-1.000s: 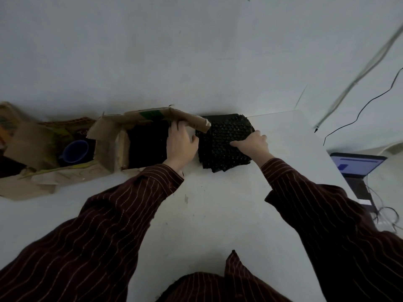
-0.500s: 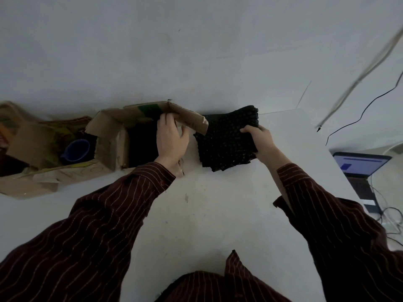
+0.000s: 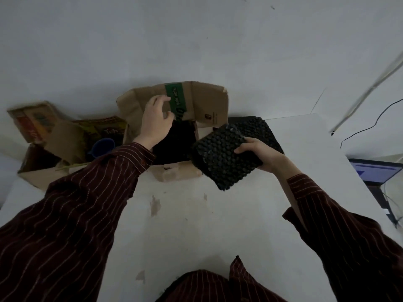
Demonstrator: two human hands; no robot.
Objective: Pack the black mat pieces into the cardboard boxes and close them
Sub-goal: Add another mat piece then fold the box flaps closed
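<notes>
There's the right hand (image 3: 259, 156) clamped on a black knobbly square mat piece (image 3: 220, 158), thumb pressed on the studded top face, the other fingers hidden underneath. The piece hangs tilted in the air above the white table (image 3: 196, 225), and its left corner overlaps the right edge of the open brown cardboard box (image 3: 174, 174). Whether that's one layer or several in the grip, I can't tell.

Over to the left hand (image 3: 156, 119): it's up at the box's far flap (image 3: 205, 101), which stands raised, and the bent fingers lie against the green printed band on it. Pinching it or only touching? Can't tell from here. The inside of the box is dark and I can't make out its contents.

Just behind the held piece, a stack of black mat pieces (image 3: 262, 129) sits on the table near the far edge, right beside the box.

Off to the left there's a second cardboard box (image 3: 32, 175) with its flaps open, a blue plastic cup (image 3: 102, 147) and printed packaging inside. On the right, beyond the table edge, an open laptop (image 3: 375, 171) glows, with a black cable (image 3: 370, 125) trailing along the wall above it
</notes>
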